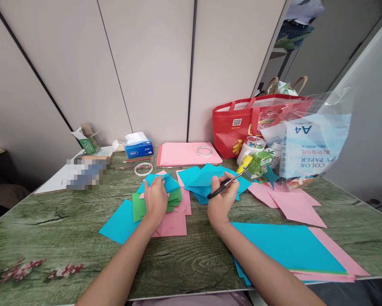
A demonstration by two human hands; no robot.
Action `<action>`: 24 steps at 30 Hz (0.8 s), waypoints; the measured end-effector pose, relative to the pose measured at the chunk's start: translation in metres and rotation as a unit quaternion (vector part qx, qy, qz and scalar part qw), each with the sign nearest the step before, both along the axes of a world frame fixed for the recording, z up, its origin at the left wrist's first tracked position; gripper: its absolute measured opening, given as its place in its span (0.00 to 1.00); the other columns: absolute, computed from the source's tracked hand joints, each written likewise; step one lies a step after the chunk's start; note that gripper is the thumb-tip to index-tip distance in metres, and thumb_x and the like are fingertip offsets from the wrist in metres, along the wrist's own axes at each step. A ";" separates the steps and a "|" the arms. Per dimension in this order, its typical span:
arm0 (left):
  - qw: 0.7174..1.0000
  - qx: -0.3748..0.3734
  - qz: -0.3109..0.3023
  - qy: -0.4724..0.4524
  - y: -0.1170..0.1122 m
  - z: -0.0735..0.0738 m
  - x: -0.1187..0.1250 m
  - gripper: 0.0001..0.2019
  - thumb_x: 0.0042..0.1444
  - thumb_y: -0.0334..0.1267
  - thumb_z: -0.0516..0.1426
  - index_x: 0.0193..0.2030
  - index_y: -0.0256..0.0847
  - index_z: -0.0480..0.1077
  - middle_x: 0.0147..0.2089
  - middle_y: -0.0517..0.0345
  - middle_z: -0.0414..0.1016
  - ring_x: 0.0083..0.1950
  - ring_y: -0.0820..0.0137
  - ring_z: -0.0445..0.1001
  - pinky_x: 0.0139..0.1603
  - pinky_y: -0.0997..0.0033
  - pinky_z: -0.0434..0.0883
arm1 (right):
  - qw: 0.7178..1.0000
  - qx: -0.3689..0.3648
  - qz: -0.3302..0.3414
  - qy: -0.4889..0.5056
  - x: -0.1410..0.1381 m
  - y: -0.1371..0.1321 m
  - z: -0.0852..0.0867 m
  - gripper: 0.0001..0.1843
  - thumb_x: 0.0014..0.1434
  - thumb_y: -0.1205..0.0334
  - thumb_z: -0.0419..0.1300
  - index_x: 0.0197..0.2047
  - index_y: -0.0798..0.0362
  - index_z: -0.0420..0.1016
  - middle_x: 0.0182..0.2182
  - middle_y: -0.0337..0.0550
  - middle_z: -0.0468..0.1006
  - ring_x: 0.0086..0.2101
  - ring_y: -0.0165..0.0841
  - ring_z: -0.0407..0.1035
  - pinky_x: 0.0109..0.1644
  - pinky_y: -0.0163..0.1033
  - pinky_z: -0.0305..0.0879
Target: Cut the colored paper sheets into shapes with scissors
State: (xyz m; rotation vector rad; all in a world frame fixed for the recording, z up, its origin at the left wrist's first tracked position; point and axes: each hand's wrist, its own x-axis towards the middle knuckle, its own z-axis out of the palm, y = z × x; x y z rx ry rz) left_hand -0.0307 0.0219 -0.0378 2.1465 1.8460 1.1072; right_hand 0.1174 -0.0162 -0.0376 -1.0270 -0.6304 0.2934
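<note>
My left hand [155,199] rests on a pile of cut paper pieces and pinches a folded blue paper piece [168,183] at its top. Green pieces [175,196] and pink pieces [173,223] lie under it, and a blue square [119,223] sticks out at the left. My right hand [221,199] is closed round the black handles of scissors [226,183], whose blades point up and to the right. Behind that hand lies a heap of blue paper pieces [199,176].
A stack of blue and pink sheets [289,248] lies at the front right edge. Pink cuttings [293,204], a bag of A4 colour paper [309,142], a red tote bag [232,127], pink sheets with a tape ring [204,150], a tissue box [139,148] and another tape ring [143,168] stand behind.
</note>
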 end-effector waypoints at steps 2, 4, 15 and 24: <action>0.989 0.124 -0.045 -0.070 -0.006 0.006 0.004 0.13 0.59 0.34 0.44 0.45 0.42 0.67 0.51 0.48 0.71 0.54 0.62 0.66 0.61 0.52 0.45 | 0.999 0.011 0.021 -0.038 -0.005 -0.005 0.004 0.14 0.52 0.57 0.58 0.40 0.51 0.61 0.32 0.38 0.62 0.33 0.29 0.61 0.39 0.37 0.61; 0.964 0.192 -0.115 -0.140 -0.013 0.012 0.009 0.12 0.59 0.35 0.44 0.43 0.44 0.67 0.51 0.52 0.71 0.56 0.66 0.65 0.61 0.56 0.49 | 0.995 0.015 0.082 -0.060 -0.008 -0.006 0.004 0.11 0.53 0.59 0.58 0.38 0.52 0.62 0.31 0.39 0.65 0.33 0.29 0.63 0.39 0.38 0.62; 0.876 0.011 -0.114 -0.468 -0.014 0.016 0.017 0.18 0.52 0.49 0.53 0.20 0.41 0.54 0.19 0.67 0.50 0.20 0.78 0.51 0.21 0.77 0.54 | 0.967 -0.082 0.235 0.047 -0.003 0.009 -0.014 0.24 0.37 0.59 0.69 0.38 0.53 0.66 0.28 0.38 0.72 0.32 0.32 0.68 0.33 0.36 0.65; 0.684 -0.343 -0.282 -0.579 -0.014 0.023 0.019 0.20 0.53 0.51 0.52 0.45 0.39 0.69 0.43 0.48 0.75 0.39 0.63 0.74 0.38 0.61 0.71 | 0.978 -0.067 0.176 0.094 0.000 0.011 -0.015 0.23 0.40 0.53 0.66 0.37 0.55 0.67 0.21 0.32 0.66 0.21 0.24 0.58 0.23 0.30 0.53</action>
